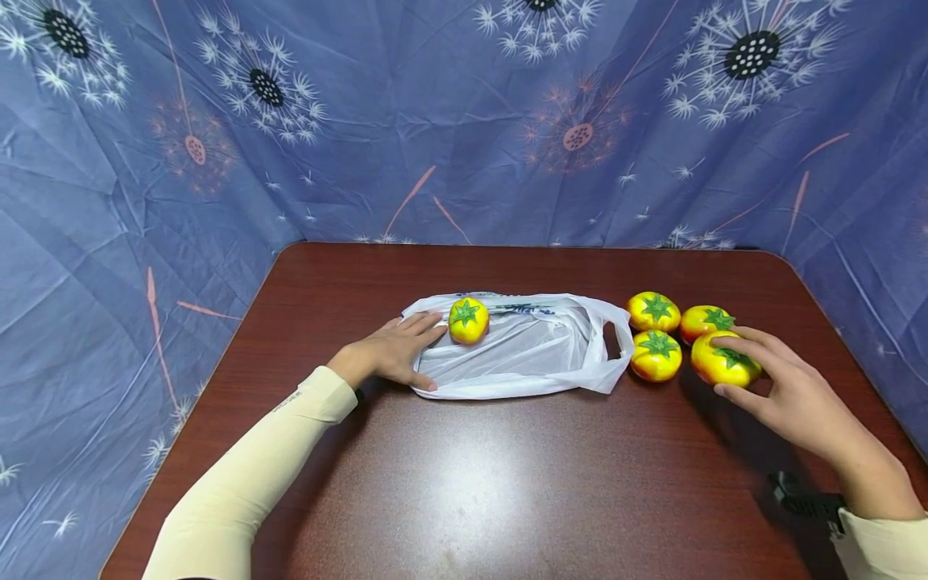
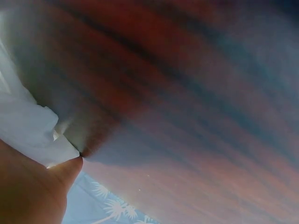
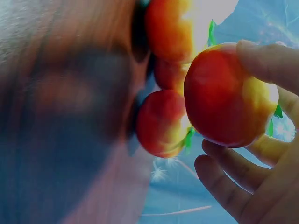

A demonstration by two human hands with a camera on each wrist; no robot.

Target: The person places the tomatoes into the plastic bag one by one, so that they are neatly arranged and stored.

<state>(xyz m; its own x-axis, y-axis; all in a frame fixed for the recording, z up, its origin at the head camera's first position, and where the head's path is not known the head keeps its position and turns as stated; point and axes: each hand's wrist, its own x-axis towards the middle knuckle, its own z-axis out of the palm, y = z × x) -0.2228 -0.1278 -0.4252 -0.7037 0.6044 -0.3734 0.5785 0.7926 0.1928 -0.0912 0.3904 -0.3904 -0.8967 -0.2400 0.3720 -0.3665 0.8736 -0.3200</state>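
From the head view, we see the right hand point(image 1: 786, 395) gripping a red-and-yellow fruit point(image 1: 718, 362) between thumb and fingers, at three o'clock from the white bag point(image 1: 515, 366); round that fruit, we find a front fruit point(image 1: 656, 356) at nine o'clock, a rear fruit point(image 1: 654, 312) at ten and a middle fruit point(image 1: 703, 322) at eleven; the left hand point(image 1: 395, 350) rests, fingers spread wide, on the bag's nine o'clock edge; just beside those fingers sits a lone fruit point(image 1: 468, 321), in or on the bag, we cannot tell.
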